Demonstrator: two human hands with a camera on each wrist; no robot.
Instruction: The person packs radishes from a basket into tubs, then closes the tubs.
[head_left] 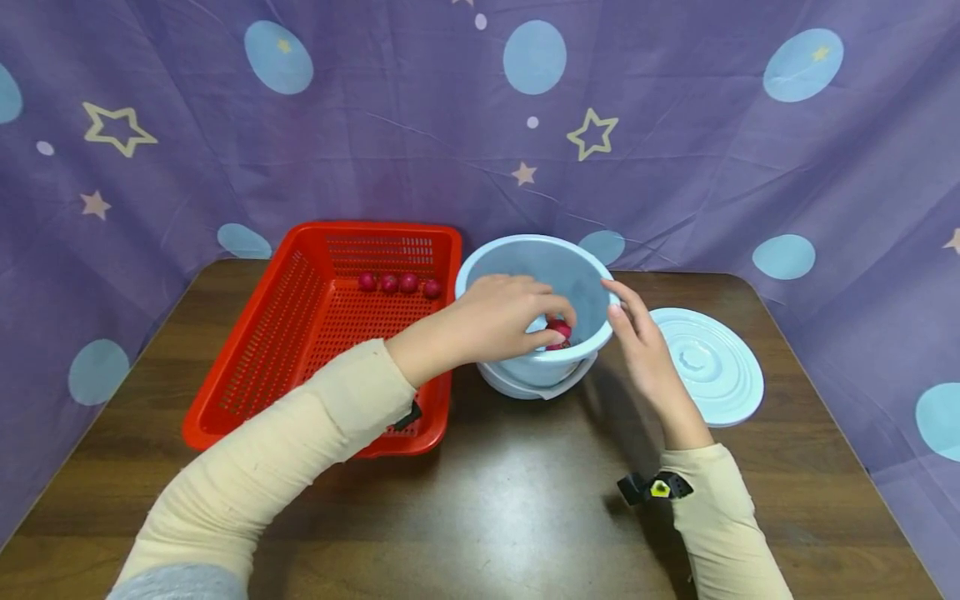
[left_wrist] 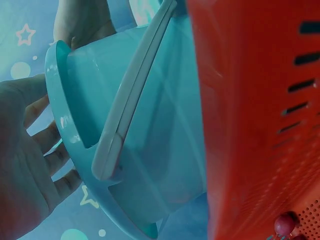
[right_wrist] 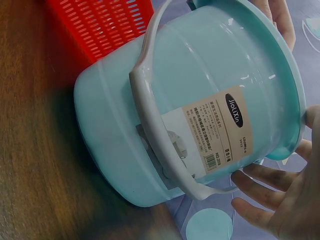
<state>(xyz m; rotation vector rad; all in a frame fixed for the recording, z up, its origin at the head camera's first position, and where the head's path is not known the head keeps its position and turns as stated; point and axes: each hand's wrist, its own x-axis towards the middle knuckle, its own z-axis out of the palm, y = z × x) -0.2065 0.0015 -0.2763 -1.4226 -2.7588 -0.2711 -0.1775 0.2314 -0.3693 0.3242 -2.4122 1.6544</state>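
Observation:
My left hand (head_left: 517, 317) reaches over the mouth of a light-blue bucket (head_left: 536, 242), its thumb and fingers pinching a small dark-red ball (head_left: 558, 330) just inside the rim. I cannot tell whether the ball is a fruit or a vegetable. On the far side of the rim from it, my right hand (head_left: 645, 350) rests with its fingers extended against the bucket. The right wrist view shows these fingers (right_wrist: 265, 192) touching the bucket's side near the rim and handle. The bucket's lower inside is hidden in every view.
Left of the bucket stands a red slotted plastic basket (head_left: 225, 367) with several dark-red balls (head_left: 388, 283) along its far end. A light-blue lid (head_left: 716, 375) lies to the right on the brown wooden table (head_left: 510, 517). A purple patterned cloth (head_left: 420, 100) hangs behind.

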